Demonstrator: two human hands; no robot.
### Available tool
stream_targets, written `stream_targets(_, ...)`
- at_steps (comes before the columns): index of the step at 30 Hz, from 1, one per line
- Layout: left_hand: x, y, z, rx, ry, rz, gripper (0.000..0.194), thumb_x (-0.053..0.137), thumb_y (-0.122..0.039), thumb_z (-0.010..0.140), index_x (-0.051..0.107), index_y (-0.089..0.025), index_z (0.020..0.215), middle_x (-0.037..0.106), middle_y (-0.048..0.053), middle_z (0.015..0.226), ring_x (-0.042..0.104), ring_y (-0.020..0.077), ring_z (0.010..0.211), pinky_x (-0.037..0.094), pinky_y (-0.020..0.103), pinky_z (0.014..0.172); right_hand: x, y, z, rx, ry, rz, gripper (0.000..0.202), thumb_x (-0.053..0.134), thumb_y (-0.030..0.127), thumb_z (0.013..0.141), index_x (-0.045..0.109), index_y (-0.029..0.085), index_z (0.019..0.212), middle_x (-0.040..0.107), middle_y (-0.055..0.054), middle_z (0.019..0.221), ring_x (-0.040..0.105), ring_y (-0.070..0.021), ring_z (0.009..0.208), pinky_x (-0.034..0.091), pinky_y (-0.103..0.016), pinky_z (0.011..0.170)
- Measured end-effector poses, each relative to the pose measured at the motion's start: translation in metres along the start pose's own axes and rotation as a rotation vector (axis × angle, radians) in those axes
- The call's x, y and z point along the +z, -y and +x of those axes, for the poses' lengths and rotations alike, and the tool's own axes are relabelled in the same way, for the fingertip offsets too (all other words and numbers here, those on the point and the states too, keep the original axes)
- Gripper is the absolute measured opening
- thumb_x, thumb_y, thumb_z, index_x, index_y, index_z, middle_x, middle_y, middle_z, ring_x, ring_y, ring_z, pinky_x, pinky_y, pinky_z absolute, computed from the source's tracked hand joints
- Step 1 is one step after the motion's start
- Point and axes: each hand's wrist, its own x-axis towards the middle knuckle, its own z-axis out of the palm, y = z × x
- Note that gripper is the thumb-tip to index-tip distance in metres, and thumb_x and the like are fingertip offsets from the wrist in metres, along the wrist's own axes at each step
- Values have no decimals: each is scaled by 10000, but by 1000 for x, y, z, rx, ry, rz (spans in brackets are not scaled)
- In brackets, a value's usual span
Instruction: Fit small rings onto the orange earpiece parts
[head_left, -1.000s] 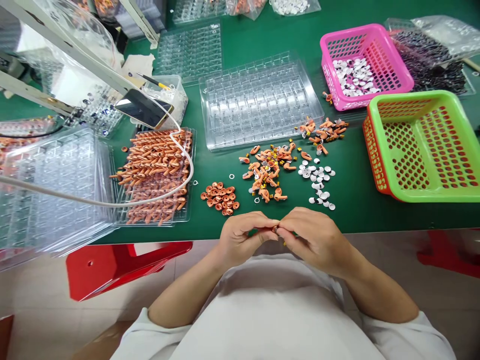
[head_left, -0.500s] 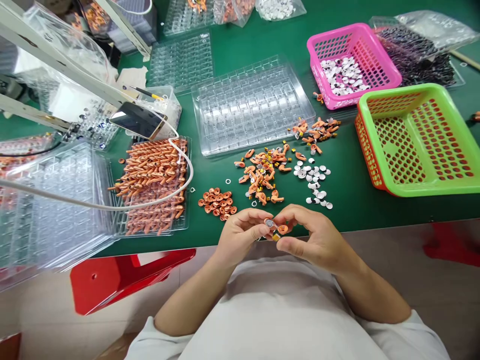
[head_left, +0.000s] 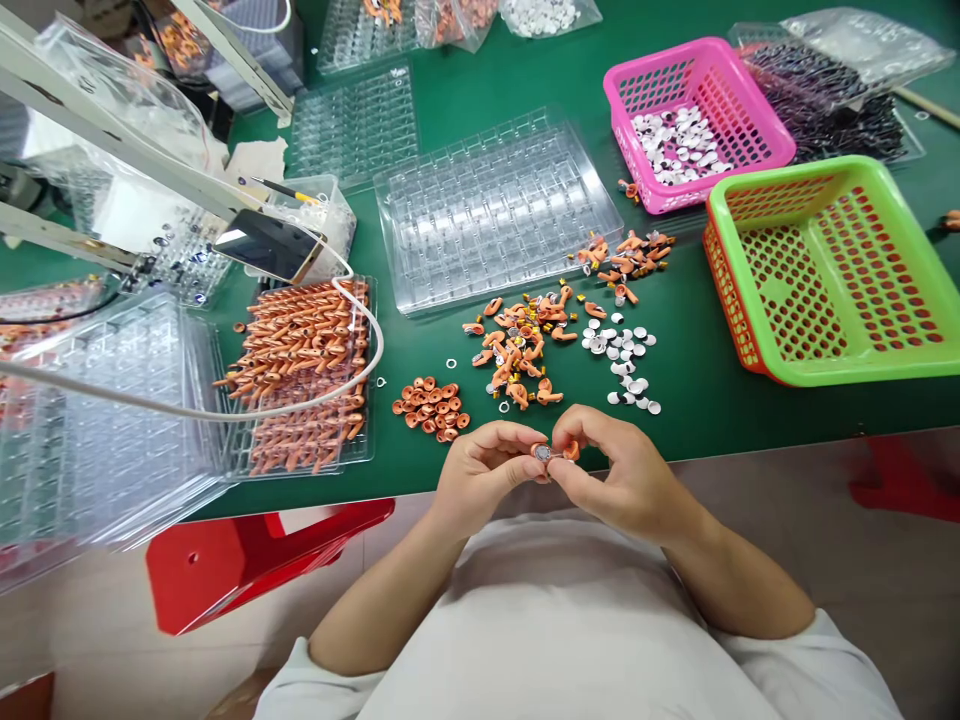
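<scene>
Close to the table's front edge, my left hand (head_left: 480,478) pinches a small round earbud part (head_left: 541,453) with a silvery grey face. My right hand (head_left: 621,475) is closed at the fingertips on a joined orange earbud shell (head_left: 572,450), partly hidden by the fingers. Just beyond the hands lies a loose pile of orange earbud shells (head_left: 529,340) with yellow tabs. Copper-coloured round caps (head_left: 433,408) are heaped to its left. White discs (head_left: 621,345) are scattered to its right.
A clear plastic tray (head_left: 495,215) lies behind the piles. At right stand a green basket (head_left: 847,372) and a pink basket (head_left: 701,190) holding white discs. Orange stems fill a tray (head_left: 307,370) at left, with a white cable (head_left: 379,345) looping over it. A phone (head_left: 266,245) rests behind.
My right thumb and fingers have closed in on the orange shell, covering more of it; the yellow tab no longer shows. My left hand keeps its pinch. The view has shifted slightly.
</scene>
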Motion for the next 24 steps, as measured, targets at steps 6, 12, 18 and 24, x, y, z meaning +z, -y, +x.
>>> stream_targets(6, 3, -8, -6, 338, 49, 505, 164, 738, -177, 807, 717, -169, 969, 747, 64, 828, 693, 164, 731, 573, 256, 663, -8, -1, 2, 36, 101, 107, 49, 527, 169, 852, 567, 197, 860, 576, -3, 812, 519, -136, 735, 447, -258, 681)
stream_targets(12, 10, -19, -2, 632, 112, 778, 184, 666, -107, 850, 675, -183, 1017, 727, 45, 772, 648, 146, 698, 533, 243, 624, -13, -4, 3, 190, 187, 246, 65, 565, 239, 878, 557, 185, 842, 552, 14, 768, 510, -110, 668, 429, -217, 596)
stream_targets(18, 13, -18, -2, 732, 116, 876, 224, 616, -78, 872, 640, -192, 1063, 716, 36, 788, 636, 142, 706, 529, 249, 635, -12, -7, 0, 236, 166, 233, 115, 584, 268, 891, 558, 184, 818, 559, 17, 735, 503, -108, 642, 417, -215, 583)
stream_targets(24, 8, -15, 1, 782, 140, 930, 306, 609, -64, 872, 618, -188, 1151, 717, 48, 837, 639, 147, 749, 530, 251, 669, -14, -3, 0, 260, 171, 178, 182, 563, 312, 926, 583, 173, 811, 582, 11, 721, 498, -105, 629, 398, -214, 559)
